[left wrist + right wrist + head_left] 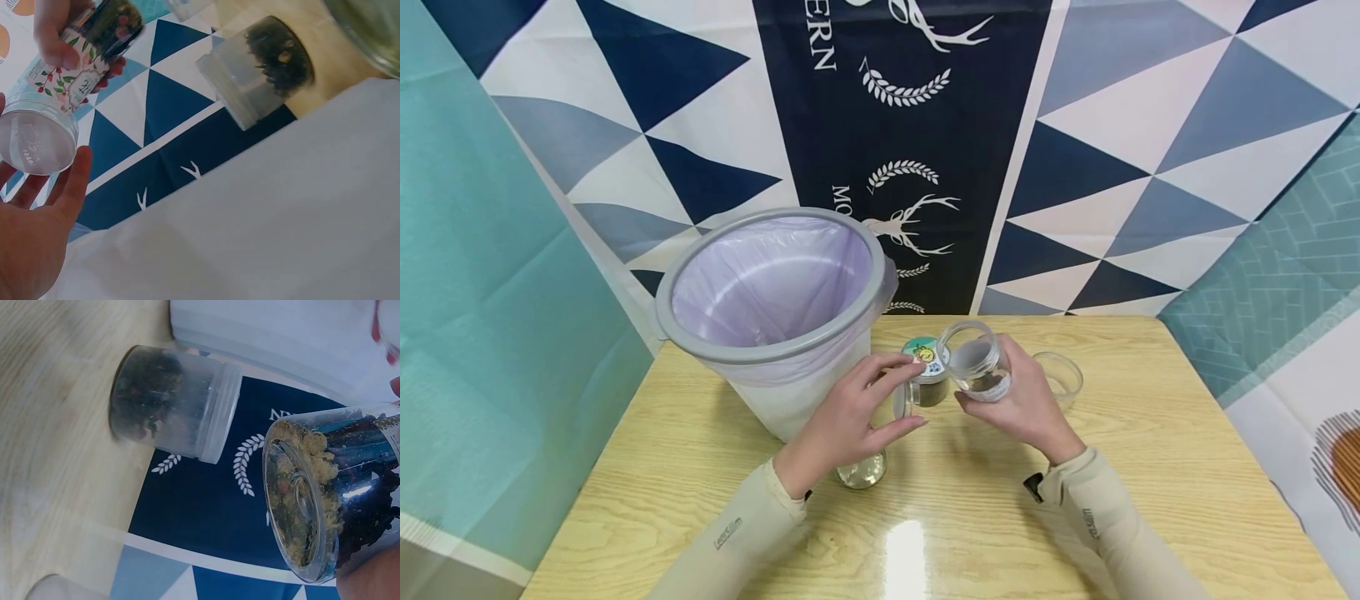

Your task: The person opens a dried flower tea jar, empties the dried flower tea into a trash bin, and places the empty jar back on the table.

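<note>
My left hand [861,408] holds a round clear lid [906,401] on edge between thumb and fingers. In the left wrist view the lid [37,142] faces the camera with its rim at the fingers. My right hand [1026,400] grips a clear jar [988,383] tilted above the table. This jar has a floral label [81,81] and contains dark dried leaves [369,519] and yellowish dried flowers [319,453]. Between the hands, farther back, a second jar [169,400] stands on the table, partly filled with dark dried pieces; a green sticker [917,346] marks its top.
A bin [775,354] with a grey rim and purple liner stands left of the hands. Beneath the left hand is a glass vessel [862,472], partly hidden. Another clear round lid or ring [1078,379] lies right of the right hand. A patterned cloth [1097,175] hangs behind the wooden table [1157,467].
</note>
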The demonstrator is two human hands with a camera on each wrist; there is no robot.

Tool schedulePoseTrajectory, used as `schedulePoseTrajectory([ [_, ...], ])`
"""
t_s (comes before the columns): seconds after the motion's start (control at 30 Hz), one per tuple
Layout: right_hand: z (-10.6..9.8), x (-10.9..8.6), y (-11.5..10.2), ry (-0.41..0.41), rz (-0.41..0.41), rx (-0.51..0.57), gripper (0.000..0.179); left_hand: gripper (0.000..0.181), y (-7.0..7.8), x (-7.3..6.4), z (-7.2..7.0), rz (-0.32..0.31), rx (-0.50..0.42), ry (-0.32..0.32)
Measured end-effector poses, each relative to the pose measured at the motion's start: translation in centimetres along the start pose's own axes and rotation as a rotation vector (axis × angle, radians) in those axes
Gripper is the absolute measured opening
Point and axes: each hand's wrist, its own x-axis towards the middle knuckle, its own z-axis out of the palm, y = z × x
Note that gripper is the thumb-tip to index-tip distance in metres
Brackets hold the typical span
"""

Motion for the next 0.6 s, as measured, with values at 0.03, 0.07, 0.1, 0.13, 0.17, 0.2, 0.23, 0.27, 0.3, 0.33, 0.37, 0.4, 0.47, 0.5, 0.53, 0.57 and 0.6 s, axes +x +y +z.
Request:
schedulePoseTrajectory([
  [0.03, -0.1, 0.0, -0.1, 0.005, -0.001, 0.000, 0.068, 0.061, 0.0, -0.4, -0.2, -0.005, 0.005, -0.005],
  [0.07, -0.1, 0.1, -0.1, 0.010, -0.001, -0.001, 0.068, 0.061, 0.1, -0.8, -0.3, -0.010, 0.012, -0.008],
  [0.1, -0.2, 0.1, -0.2, 0.013, 0.000, 0.001, 0.067, 0.061, 0.1, -1.2, -0.5, -0.017, 0.016, -0.010],
  [0.13, -0.3, 0.2, -0.2, 0.017, 0.000, 0.003, 0.067, 0.061, 0.1, -1.7, -0.6, -0.024, 0.017, -0.011],
  [0.17, -0.3, 0.2, -0.2, 0.021, 0.000, 0.007, 0.067, 0.061, 0.0, -2.1, -0.7, -0.031, 0.018, -0.011],
  [0.2, -0.4, 0.3, -0.2, 0.023, 0.000, 0.009, 0.067, 0.060, 0.0, -2.5, -0.8, -0.040, 0.015, -0.010],
  [0.23, -0.4, 0.3, -0.2, 0.026, -0.001, 0.010, 0.066, 0.060, 0.0, -2.9, -1.0, -0.046, 0.015, -0.007],
  [0.27, -0.5, 0.3, -0.2, 0.028, -0.003, 0.017, 0.066, 0.060, -0.1, -3.3, -1.1, -0.050, 0.015, -0.003],
  [0.3, -0.5, 0.4, -0.2, 0.030, -0.006, 0.020, 0.066, 0.060, -0.1, -3.6, -1.2, -0.055, 0.017, -0.002],
  [0.33, -0.5, 0.4, -0.3, 0.033, -0.008, 0.024, 0.065, 0.060, -0.1, -4.0, -1.4, -0.061, 0.018, -0.001],
  [0.37, -0.5, 0.5, -0.3, 0.035, -0.010, 0.026, 0.065, 0.059, -0.2, -4.4, -1.5, -0.068, 0.019, -0.002],
  [0.4, -0.5, 0.5, -0.3, 0.038, -0.013, 0.026, 0.065, 0.060, -0.3, -4.8, -1.6, -0.074, 0.020, -0.003],
  [0.47, -0.5, 0.5, -0.4, 0.046, -0.017, 0.024, 0.066, 0.061, -0.3, -5.6, -1.9, -0.090, 0.023, -0.009],
  [0.5, -0.5, 0.6, -0.4, 0.049, -0.018, 0.023, 0.066, 0.062, -0.4, -6.1, -2.0, -0.100, 0.024, -0.013],
  [0.53, -0.5, 0.6, -0.5, 0.052, -0.019, 0.022, 0.067, 0.062, -0.4, -6.6, -2.2, -0.113, 0.024, -0.020],
  [0.57, -0.5, 0.6, -0.5, 0.055, -0.021, 0.021, 0.067, 0.062, -0.4, -7.1, -2.3, -0.125, 0.021, -0.027],
  [0.6, -0.5, 0.6, -0.6, 0.058, -0.023, 0.021, 0.068, 0.063, -0.4, -7.5, -2.4, -0.145, 0.019, -0.038],
])
